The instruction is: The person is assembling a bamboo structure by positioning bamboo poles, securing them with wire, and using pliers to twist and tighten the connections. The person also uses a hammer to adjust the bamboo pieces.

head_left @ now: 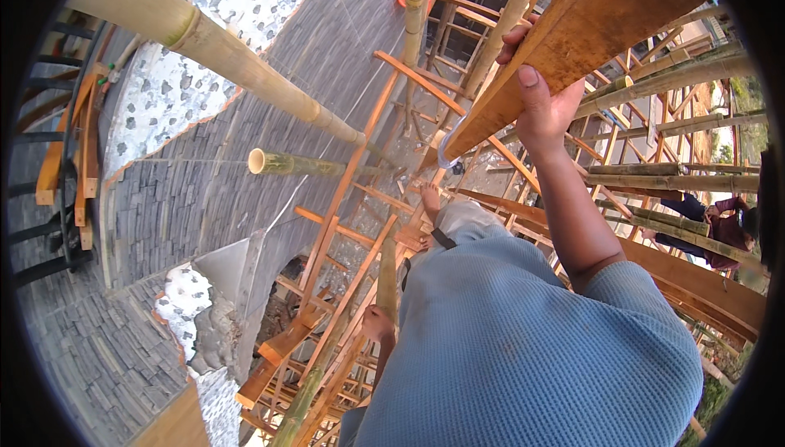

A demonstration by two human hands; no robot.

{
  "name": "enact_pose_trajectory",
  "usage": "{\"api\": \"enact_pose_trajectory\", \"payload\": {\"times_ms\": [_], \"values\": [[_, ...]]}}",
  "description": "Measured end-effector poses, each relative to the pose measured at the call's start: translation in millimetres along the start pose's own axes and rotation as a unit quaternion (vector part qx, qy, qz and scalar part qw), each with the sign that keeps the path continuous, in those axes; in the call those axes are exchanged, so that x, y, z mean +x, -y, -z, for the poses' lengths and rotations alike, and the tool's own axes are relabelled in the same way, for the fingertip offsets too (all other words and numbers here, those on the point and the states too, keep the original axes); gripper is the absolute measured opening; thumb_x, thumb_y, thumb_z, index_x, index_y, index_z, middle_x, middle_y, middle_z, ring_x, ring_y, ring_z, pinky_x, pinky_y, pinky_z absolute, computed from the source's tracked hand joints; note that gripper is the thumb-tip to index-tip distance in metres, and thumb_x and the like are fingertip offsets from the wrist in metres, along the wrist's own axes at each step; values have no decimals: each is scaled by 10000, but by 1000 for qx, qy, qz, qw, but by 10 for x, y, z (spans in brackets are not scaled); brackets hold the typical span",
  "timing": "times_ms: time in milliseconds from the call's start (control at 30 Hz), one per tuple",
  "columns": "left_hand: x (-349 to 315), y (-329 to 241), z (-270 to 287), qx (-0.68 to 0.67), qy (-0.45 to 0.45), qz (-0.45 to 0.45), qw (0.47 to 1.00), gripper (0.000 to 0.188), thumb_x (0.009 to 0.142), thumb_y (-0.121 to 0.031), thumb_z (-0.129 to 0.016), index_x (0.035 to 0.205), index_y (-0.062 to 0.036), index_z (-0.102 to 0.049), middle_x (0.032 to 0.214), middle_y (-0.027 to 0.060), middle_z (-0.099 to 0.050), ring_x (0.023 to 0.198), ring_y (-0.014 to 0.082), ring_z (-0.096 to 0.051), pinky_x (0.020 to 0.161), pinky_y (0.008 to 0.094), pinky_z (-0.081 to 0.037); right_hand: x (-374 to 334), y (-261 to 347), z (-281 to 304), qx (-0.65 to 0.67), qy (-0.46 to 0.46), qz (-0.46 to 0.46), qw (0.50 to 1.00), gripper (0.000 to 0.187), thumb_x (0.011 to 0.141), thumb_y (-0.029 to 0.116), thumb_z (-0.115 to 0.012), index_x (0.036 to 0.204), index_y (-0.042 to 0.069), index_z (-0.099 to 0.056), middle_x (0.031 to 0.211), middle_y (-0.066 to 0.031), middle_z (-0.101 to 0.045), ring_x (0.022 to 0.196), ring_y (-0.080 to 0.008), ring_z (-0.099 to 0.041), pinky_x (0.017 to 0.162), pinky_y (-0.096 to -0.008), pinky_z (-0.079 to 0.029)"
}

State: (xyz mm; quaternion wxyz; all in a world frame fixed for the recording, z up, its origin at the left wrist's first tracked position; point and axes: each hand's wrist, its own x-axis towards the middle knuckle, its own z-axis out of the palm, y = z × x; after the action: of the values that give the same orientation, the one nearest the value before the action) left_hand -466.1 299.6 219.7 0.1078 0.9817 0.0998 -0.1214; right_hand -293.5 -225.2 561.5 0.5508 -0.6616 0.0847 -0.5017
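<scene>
My right hand (548, 112) is raised, with the fingers wrapped round the edge of a long brown wooden plank (609, 22) and the thumb pressed on its face. The plank slants down toward my feet, and a pale strip shows at its lower end. Low beside my body, my left hand (378, 323) is closed round an upright bamboo pole (388, 275). My bare feet (429, 200) stand on narrow wooden bars of the scaffold, next to the plank's lower end.
A thick bamboo pole (253, 67) crosses the upper left, and a cut bamboo end (258, 161) juts out below it. Grey stone cladding (172, 218) covers the wall on the left. Wooden bars (347, 193) form a ladder-like frame. At far right another person (724, 230) is among the poles.
</scene>
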Motion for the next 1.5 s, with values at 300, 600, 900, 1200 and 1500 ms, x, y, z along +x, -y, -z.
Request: {"api": "enact_pose_trajectory", "payload": {"times_ms": [300,600,900,1200,1500], "values": [[86,58,-140,40,12,9,999,265,936,-298,-524,927,-131,-730,864,148,-733,769,393,-689,656,548,-533,-94,79,577,55,-11,-27,998,842,833,496,-774,1383,-44,-433,1115,-154,-611,939,-213,-615,802,-353,-534],[106,62,-109,33,34,6,999,227,910,-282,-566,977,-160,-745,940,104,-740,855,345,-708,719,497,-560,-181,149,601,-48,-8,-17,999,811,842,632,-720,1267,-17,-484,1120,-148,-590,933,-199,-596,792,-355,-516],[477,623,-245,-147,322,-95,930,311,917,-325,-624,1080,-91,-749,999,158,-754,944,319,-723,837,437,-562,-150,120,359,-6,-27,-34,999,753,810,555,-789,1234,-9,-527,1135,-121,-608,968,-190,-606,822,-343,-513],[2224,-1377,2088,-458,-91,-184,865,265,1051,-128,-510,1182,22,-685,1109,115,-699,993,194,-683,894,338,-530,-141,105,317,30,-38,-36,998,887,794,638,-791,1312,-1,-459,1142,-105,-610,985,-182,-620,868,-345,-521],[3626,-2692,4675,-344,-306,-406,789,235,1011,-142,-555,1168,-34,-691,1145,141,-678,1075,290,-650,934,389,-503,-747,948,203,-174,-157,179,956,764,986,518,-613,1481,15,-323,1093,-117,-594,1091,-256,-587,980,-425,-467]]}}
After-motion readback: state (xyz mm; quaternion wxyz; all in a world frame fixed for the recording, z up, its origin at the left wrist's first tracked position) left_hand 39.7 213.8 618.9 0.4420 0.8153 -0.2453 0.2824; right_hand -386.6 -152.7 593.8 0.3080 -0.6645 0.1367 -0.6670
